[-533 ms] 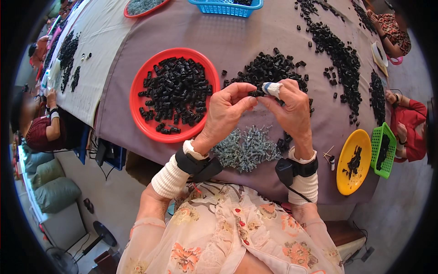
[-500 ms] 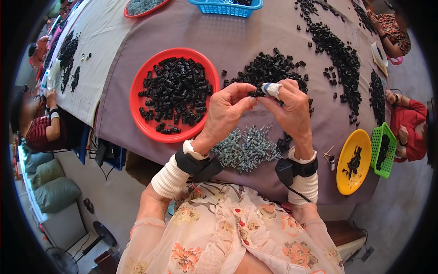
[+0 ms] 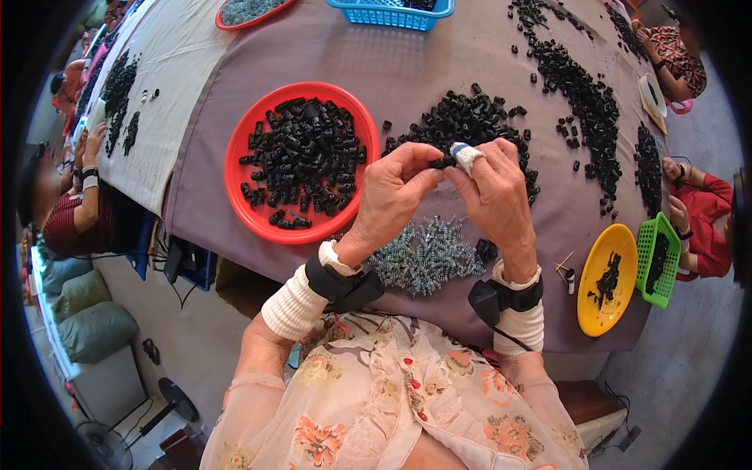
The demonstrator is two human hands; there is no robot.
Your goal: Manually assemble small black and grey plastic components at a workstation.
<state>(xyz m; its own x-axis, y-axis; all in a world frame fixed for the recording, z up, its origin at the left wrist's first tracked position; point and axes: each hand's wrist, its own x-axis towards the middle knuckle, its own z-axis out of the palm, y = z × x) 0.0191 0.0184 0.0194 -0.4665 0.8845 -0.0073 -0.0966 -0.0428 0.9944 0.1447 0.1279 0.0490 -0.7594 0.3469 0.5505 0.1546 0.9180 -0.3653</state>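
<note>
My left hand and my right hand meet over the table, fingertips pinched on a small black plastic cord lock, which is mostly hidden by the fingers. A white wrap with a blue stripe covers a finger of my right hand. Just beyond lies a heap of loose black plastic parts. Between my wrists, on the cloth, is a pile of small metal springs. Left of my left hand stands a red plate holding many black cord locks.
A yellow plate with black bits and a green basket stand at the right. Farther off are a blue basket and a long spread of black parts. Other people sit at both sides of the cloth-covered table.
My hands stay together at nearly the same spot, with the right fingers shifted slightly on the cord lock. The person at the left has raised their hands.
</note>
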